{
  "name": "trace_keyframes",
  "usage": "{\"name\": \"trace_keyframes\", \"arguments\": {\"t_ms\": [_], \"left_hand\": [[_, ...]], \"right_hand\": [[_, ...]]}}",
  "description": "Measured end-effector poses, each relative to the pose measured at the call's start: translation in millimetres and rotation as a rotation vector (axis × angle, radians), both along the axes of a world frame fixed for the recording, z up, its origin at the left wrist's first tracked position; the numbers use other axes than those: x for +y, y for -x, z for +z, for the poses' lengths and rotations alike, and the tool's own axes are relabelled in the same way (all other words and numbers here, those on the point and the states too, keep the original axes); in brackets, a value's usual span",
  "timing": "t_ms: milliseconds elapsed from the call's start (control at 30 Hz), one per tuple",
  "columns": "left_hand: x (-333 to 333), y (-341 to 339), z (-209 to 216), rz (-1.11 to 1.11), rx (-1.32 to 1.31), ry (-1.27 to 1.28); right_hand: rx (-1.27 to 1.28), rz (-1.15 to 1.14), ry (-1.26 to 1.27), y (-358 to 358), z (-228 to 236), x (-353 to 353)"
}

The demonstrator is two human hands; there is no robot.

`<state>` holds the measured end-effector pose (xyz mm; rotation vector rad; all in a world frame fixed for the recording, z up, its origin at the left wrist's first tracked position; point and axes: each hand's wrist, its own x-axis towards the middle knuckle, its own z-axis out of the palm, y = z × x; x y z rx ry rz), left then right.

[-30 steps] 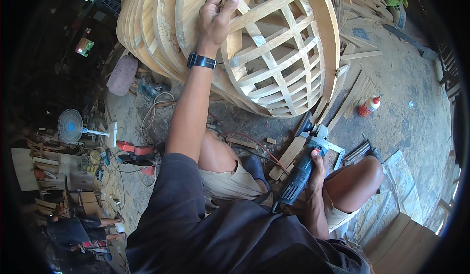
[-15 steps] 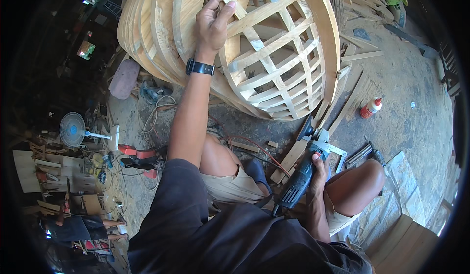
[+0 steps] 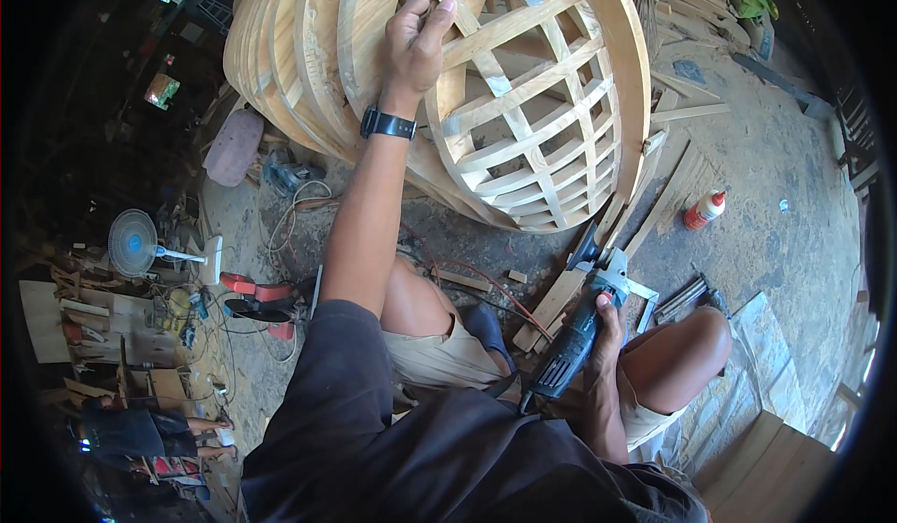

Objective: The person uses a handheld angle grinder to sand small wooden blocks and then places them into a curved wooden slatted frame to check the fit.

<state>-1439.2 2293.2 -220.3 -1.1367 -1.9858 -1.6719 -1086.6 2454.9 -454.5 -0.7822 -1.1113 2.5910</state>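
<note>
A large rounded wooden frame (image 3: 322,65), built of curved ribs with a lattice of crossing slats, stands before me. My left hand (image 3: 418,42) is closed on a slat near the top of the lattice, thumb and fingers about the wood; some fingertips are hidden behind it. Low in front of me, my right hand (image 3: 608,322) grips an angle grinder (image 3: 572,343), dark teal with a grey metal head. The grinder's head points away from me, toward the frame's lower edge, and its disc is seen edge-on. Its cord end lies against my shirt.
A red-and-white glue bottle (image 3: 704,210) stands on the floor at the right, past some wood strips (image 3: 659,200). To the left are a red-armed cut-off saw (image 3: 257,299), a fan (image 3: 134,243) and cords. Another person (image 3: 140,432) is at far left. Boards (image 3: 761,467) lie lower right.
The view has shifted slightly, so the frame and my left hand appear a little farther right. Both hands keep the same holds, and the grinder stays in place.
</note>
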Motion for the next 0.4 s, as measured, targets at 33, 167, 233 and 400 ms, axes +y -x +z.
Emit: {"name": "trace_keyframes", "arguments": {"t_ms": [33,167,233,400], "left_hand": [[0,0,0,0.006,0.000,0.006],[2,-4,0,0.023,0.005,0.016],[0,-4,-1,0.029,-0.029,0.020],[-4,7,-1,0.046,0.309,0.082]], "right_hand": [[0.000,-0.001,0.002,0,-1,0],[-0.002,0.000,0.005,-1,-2,2],[0.004,0.000,0.010,-1,-3,1],[0.021,-0.002,0.018,-1,-8,0]]}}
